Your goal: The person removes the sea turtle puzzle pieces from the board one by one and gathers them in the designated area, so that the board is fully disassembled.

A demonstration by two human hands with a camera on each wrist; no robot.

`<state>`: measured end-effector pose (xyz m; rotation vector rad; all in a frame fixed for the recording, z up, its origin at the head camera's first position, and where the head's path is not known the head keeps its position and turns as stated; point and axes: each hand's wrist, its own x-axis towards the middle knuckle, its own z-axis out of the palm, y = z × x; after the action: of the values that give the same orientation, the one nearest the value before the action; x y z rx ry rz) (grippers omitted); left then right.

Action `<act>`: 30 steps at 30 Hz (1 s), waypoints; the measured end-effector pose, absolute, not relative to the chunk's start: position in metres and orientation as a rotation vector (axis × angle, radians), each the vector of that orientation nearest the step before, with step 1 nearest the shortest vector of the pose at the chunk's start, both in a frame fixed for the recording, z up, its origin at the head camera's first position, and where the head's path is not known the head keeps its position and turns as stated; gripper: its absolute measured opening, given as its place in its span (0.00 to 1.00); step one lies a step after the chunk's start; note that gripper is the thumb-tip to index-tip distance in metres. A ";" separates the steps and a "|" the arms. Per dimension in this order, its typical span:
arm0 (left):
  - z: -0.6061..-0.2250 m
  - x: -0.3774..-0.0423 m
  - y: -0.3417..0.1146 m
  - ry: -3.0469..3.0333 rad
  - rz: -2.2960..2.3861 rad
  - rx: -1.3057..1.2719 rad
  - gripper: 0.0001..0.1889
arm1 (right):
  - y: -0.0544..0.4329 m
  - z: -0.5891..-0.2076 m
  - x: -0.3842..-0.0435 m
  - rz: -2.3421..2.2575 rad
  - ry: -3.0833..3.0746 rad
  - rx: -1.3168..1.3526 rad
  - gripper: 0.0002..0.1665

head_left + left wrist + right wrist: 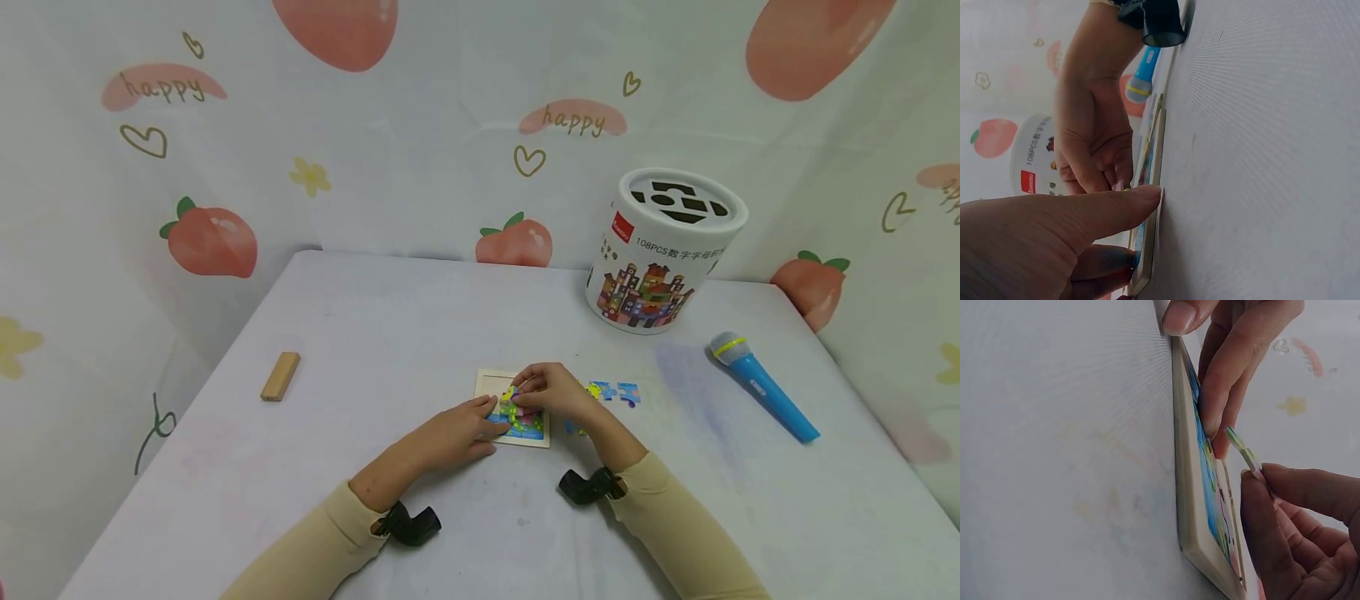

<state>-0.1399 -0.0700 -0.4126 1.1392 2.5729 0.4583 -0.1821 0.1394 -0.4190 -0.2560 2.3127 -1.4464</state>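
A small jigsaw puzzle in a pale wooden tray (486, 384) lies flat on the table, with colourful pieces set in its lower part. My left hand (455, 433) rests at the tray's left side. In the right wrist view its fingertips press on the picture and the thumb sits at the tray's near corner. Over the tray, my right hand (557, 397) pinches a thin puzzle piece (1249, 459) between thumb and fingers, tilted and raised off the picture. Several loose puzzle pieces (628, 392) lie right of the tray, some partly hidden behind my right hand and wrist.
A white bucket (651, 258) with a slotted lid stands at the back right. A blue toy microphone (768, 390) lies on the right, a wooden block (281, 377) on the left. A printed cloth (405, 167) hangs behind the table (360, 325).
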 end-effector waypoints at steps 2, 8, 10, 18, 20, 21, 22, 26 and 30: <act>-0.413 -0.140 -0.070 2.573 0.463 1.143 0.19 | 0.141 -0.419 -0.182 -1.468 2.285 -0.260 0.14; -0.413 -0.140 -0.070 2.575 0.468 1.147 0.20 | 0.148 -0.416 -0.179 -1.528 2.215 -0.277 0.16; -0.413 -0.140 -0.070 2.578 0.468 1.146 0.20 | 0.150 -0.414 -0.177 -1.532 2.206 -0.268 0.16; -0.412 -0.139 -0.070 2.582 0.456 1.150 0.20 | 0.158 -0.413 -0.173 -1.518 2.219 -0.233 0.16; -0.411 -0.138 -0.070 2.582 0.449 1.151 0.20 | 0.160 -0.412 -0.172 -1.512 2.221 -0.235 0.16; -0.411 -0.138 -0.070 2.583 0.445 1.151 0.20 | 0.161 -0.411 -0.171 -1.510 2.223 -0.229 0.16; -0.411 -0.138 -0.070 2.584 0.441 1.152 0.20 | 0.162 -0.410 -0.170 -1.508 2.226 -0.222 0.16; -0.411 -0.138 -0.070 2.591 0.435 1.151 0.20 | 0.166 -0.407 -0.167 -1.489 2.245 -0.203 0.15; -0.412 -0.138 -0.070 2.592 0.439 1.142 0.20 | 0.170 -0.404 -0.164 -1.490 2.248 -0.220 0.16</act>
<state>-0.1382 -0.0695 -0.4116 1.1424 2.5921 0.4394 -0.1636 0.1701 -0.4038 -0.2203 2.2483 -1.4901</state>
